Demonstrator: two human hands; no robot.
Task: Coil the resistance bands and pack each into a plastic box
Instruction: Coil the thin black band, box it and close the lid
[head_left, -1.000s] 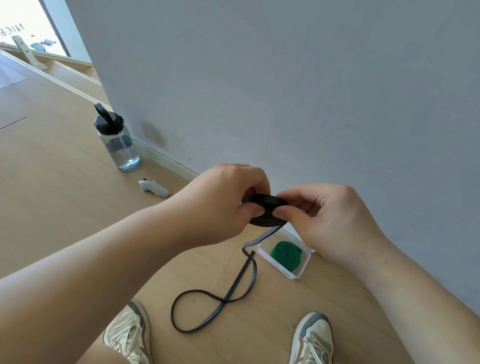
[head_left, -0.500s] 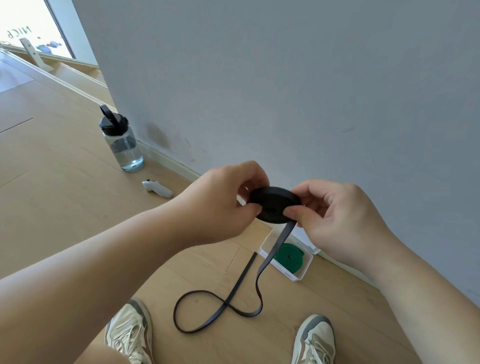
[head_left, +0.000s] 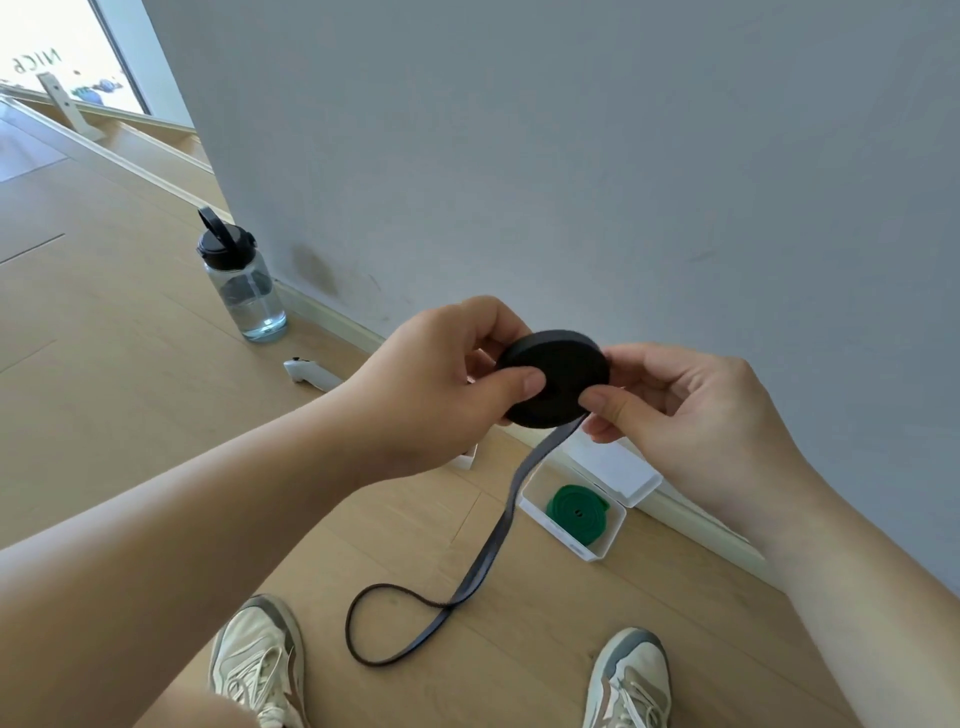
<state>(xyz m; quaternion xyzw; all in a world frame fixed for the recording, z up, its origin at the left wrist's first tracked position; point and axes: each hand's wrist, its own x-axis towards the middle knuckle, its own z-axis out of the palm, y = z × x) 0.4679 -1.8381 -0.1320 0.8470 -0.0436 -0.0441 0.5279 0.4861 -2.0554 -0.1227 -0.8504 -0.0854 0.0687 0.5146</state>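
A black resistance band (head_left: 558, 382) is wound into a flat disc held in front of me at mid-frame. My left hand (head_left: 441, 384) pinches the disc's left side, thumb on its face. My right hand (head_left: 696, 415) pinches its lower right edge where the loose tail leaves. The tail hangs down and ends in a loop on the floor between my shoes. A green coiled band (head_left: 577, 508) lies inside an open white plastic box (head_left: 592, 551) on the floor by the wall. Another white box edge (head_left: 465, 460) peeks out below my left hand.
A clear water bottle (head_left: 241, 283) with a black lid stands by the skirting board at the left. A small white device (head_left: 311, 375) lies on the wooden floor near it. The grey wall runs close behind. My two shoes (head_left: 260, 660) are at the bottom.
The disc has grown and risen higher, and it now faces me more. The loose tail is shorter and hangs straighter, and its floor loop is smaller.
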